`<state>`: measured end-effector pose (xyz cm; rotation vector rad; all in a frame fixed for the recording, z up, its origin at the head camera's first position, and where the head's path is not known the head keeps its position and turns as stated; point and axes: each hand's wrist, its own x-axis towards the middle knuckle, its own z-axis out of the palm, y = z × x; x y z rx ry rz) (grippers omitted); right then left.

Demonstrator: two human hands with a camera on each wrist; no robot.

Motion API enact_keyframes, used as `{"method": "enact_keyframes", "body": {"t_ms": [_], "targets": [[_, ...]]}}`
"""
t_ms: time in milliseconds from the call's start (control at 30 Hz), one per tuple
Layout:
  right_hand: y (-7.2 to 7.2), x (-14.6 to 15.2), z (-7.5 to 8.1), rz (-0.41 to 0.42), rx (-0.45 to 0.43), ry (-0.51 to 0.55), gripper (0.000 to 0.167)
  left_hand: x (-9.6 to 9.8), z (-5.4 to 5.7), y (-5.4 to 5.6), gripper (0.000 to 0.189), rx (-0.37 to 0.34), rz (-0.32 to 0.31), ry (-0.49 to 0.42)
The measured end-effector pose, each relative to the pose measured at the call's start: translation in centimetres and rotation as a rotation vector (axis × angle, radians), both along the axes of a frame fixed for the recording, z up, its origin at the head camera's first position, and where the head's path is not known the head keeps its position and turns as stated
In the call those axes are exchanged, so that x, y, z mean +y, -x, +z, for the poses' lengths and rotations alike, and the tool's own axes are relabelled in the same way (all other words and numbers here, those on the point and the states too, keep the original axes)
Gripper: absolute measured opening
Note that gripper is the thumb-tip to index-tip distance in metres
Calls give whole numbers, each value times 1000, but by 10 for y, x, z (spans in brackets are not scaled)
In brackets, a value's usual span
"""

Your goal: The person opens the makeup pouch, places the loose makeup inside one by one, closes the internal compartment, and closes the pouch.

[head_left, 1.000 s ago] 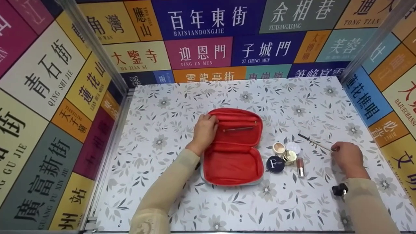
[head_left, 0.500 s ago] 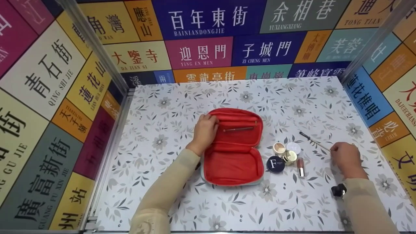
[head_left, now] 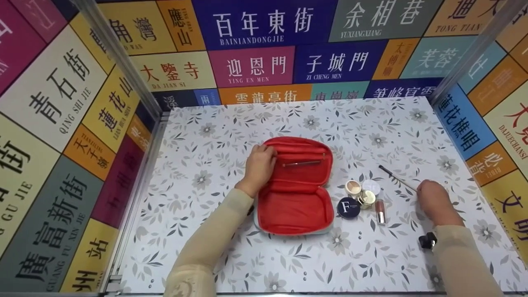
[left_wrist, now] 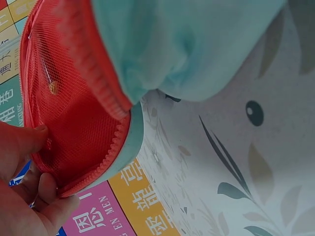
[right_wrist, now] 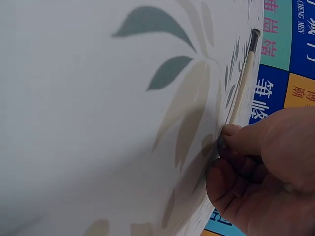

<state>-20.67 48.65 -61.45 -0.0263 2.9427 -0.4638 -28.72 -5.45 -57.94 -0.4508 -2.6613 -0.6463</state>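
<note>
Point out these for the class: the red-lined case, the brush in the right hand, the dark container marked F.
Red-lined case [head_left: 295, 210], head view: lining of its near half.
Brush [right_wrist: 242, 88], right wrist view: its pale handle.
Dark container [head_left: 348, 208], head view: its top.

Count from my head view: hands, two, one left hand [head_left: 260, 167] and one right hand [head_left: 437, 202]. Desk [head_left: 231, 255], one. Red-lined case [head_left: 295, 212], one. Slim sticks, two: one brush [head_left: 398, 178] and one dark stick [head_left: 303, 163] behind the case's mesh. Lip tube [head_left: 380, 212], one. Round cosmetic pieces, I make it four: one three-shade pot [head_left: 353, 187], one pale disc [head_left: 371, 187], one gold-toned jar [head_left: 367, 198], one dark "F" compact [head_left: 348, 207]. They overlap, so I cannot exclude a fifth.
</note>
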Motion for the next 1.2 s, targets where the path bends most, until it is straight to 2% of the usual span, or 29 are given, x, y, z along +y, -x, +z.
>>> {"method": "enact_keyframes", "body": {"t_ms": [133,367,533,833,1200], "targets": [[-1,-4,3,-20,11,15,19,0,-1,0,6,-5,-2,2],[2,-15,17,-43,51,31,19,0,0,-1,5,5,-7,-8],[6,-30,28,-21,149,12,9,0,1,-2,4,5,-12,-14],[20,-61,48,39,309,63,8,0,1,-2,4,-8,-14,-12],[38,-100,66,124,288,117,9,1,0,0,4,10,-5,9]]}}
